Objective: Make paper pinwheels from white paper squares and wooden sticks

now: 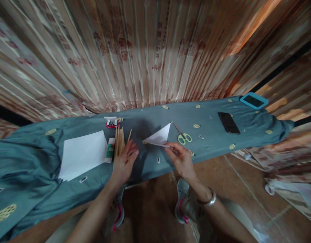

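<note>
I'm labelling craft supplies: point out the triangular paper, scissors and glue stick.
Triangular paper [159, 136]: head view, middle of its white face.
Scissors [183, 136]: head view, where blades meet handles.
Glue stick [110, 150]: head view, green label.

I get one view, worn on the person's head: it faces forward and down, fairly near the left hand [125, 157] and right hand [181, 158], spanning the tabletop [208, 148], the curtain [145, 50] beyond and the floor [221, 180] below.

Both forearms [98, 206] rise from the lower edge; left hand [125, 160], below and left of centre, extends loosely; right hand [182, 158], below and right of centre, pinches
</note>
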`<state>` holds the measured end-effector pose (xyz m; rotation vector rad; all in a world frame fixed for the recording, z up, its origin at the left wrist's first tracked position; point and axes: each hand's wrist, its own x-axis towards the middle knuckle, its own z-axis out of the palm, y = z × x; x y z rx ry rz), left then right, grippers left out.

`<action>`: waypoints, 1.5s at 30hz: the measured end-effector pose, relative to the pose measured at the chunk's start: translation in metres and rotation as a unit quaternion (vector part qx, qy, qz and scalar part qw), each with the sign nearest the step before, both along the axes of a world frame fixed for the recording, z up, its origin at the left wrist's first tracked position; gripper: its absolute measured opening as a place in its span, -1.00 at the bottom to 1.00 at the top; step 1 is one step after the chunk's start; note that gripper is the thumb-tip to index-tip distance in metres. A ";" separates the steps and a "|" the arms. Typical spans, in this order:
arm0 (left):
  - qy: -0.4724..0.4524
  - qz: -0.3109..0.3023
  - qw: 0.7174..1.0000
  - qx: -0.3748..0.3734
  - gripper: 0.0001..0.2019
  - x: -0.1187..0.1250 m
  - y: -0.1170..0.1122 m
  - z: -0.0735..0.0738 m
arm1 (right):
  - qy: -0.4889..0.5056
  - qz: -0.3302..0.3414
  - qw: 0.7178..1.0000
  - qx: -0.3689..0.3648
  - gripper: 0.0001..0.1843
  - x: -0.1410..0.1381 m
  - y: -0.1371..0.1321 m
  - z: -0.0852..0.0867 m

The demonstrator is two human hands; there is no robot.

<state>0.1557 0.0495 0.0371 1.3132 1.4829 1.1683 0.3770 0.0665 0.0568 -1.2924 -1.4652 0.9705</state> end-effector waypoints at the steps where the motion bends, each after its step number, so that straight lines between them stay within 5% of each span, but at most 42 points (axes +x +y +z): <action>1: -0.077 0.025 0.996 -0.034 -0.35 0.008 -0.002 -0.001 | -0.012 0.010 1.000 0.005 -0.85 -0.001 -0.005 0.002; 6: -0.291 0.077 0.946 -0.124 -0.31 0.025 0.000 0.003 | -0.036 0.056 0.998 0.011 -0.84 -0.005 -0.020 0.008; 15: -0.312 0.095 0.933 -0.155 -0.55 0.020 0.005 0.012 | -0.022 0.147 0.989 -0.015 -0.65 0.003 -0.019 0.024; 21: -0.340 0.080 0.922 -0.169 -0.57 0.027 0.002 0.011 | -0.189 0.119 0.975 0.006 -0.81 -0.004 -0.012 0.007; 32: -0.426 0.077 0.884 -0.174 -0.62 0.043 -0.003 -0.003 | -0.299 0.107 0.940 0.125 -0.65 -0.012 -0.010 -0.018; 39: -0.349 0.143 0.924 -0.065 -0.58 0.014 0.007 -0.005 | -0.368 0.137 0.910 0.135 -0.38 -0.025 -0.012 -0.024; 45: -0.259 0.130 0.957 -0.030 -0.57 0.004 0.005 -0.010 | -0.381 0.134 0.902 0.155 -0.48 -0.026 -0.010 -0.031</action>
